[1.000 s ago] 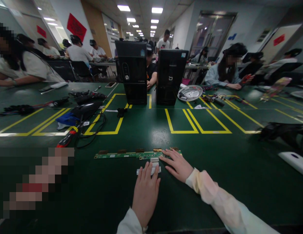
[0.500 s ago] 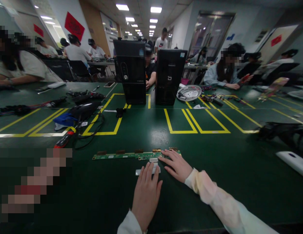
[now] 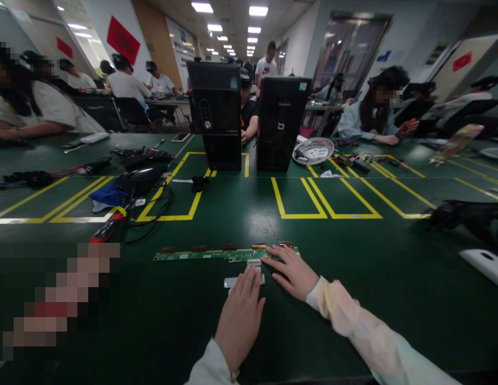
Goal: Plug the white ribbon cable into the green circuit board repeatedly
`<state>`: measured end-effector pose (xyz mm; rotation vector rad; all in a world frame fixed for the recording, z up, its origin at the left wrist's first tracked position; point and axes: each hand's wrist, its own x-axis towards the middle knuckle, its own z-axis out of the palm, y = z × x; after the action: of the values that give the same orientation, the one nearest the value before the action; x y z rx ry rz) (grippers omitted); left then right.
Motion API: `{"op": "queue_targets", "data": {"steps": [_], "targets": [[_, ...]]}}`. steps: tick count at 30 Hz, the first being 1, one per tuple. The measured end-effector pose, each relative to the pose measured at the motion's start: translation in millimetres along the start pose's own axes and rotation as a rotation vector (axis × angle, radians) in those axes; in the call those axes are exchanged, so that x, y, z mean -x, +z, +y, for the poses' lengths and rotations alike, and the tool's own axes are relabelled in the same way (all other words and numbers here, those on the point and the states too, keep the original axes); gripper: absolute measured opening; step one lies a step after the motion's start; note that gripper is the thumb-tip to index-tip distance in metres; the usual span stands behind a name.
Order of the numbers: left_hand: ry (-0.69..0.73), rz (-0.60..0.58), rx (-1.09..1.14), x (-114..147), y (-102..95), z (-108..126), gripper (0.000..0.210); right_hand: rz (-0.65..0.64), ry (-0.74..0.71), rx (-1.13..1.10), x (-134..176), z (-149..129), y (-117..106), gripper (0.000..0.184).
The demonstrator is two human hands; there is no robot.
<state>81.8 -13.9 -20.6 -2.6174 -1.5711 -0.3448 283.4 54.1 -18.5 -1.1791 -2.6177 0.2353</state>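
Note:
A long, narrow green circuit board (image 3: pixel 200 255) lies on the dark green table, with several copper-coloured tabs along its far edge. My right hand (image 3: pixel 295 272) rests over the board's right end, fingers spread and fingertips touching it. My left hand (image 3: pixel 241 315) lies nearly flat in front of the board, its fingers stretched out over a whitish flat ribbon cable (image 3: pixel 232 282). That cable runs up to a pale connector (image 3: pixel 254 262) at the board's near edge. The left fingers hide most of the cable. Neither hand grips anything.
Two black computer towers (image 3: pixel 216 117) stand across the table. To the left are a screwdriver (image 3: pixel 108 227), a black cable (image 3: pixel 168 200) and a blurred-out forearm. A white basket (image 3: pixel 313 151) holds small parts. A white device (image 3: pixel 485 267) lies at right. Other people sit around.
My left fingers have drawn closer together and shifted slightly over the ribbon cable. My right hand stays on the board. The whole view has moved a little.

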Motion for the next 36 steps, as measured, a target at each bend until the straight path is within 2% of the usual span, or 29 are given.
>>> {"op": "queue_targets", "data": {"steps": [8,20,26,30,33,36], "targets": [[0.075,-0.009,0.042,-5,-8.3,-10,0.044,0.020,-0.012,-0.010,0,1,2,0.045],[-0.019,0.046,-0.014,-5,2.4,5,0.048,0.013,-0.007,0.011,0,1,1,0.045],[-0.005,0.038,0.015,-6,-4.5,3,0.048,-0.002,-0.001,0.018,0,1,1,0.046],[0.003,0.067,0.031,-3,-19.5,-17,0.047,-0.015,0.001,0.021,-1,0,0,0.046],[-0.092,0.091,0.001,9,-27.7,-45,0.047,-0.022,0.005,0.024,-1,-1,-1,0.046],[-0.187,0.097,-0.039,32,-27.7,-77,0.048,-0.016,0.001,0.020,-1,0,-1,0.046]]}}
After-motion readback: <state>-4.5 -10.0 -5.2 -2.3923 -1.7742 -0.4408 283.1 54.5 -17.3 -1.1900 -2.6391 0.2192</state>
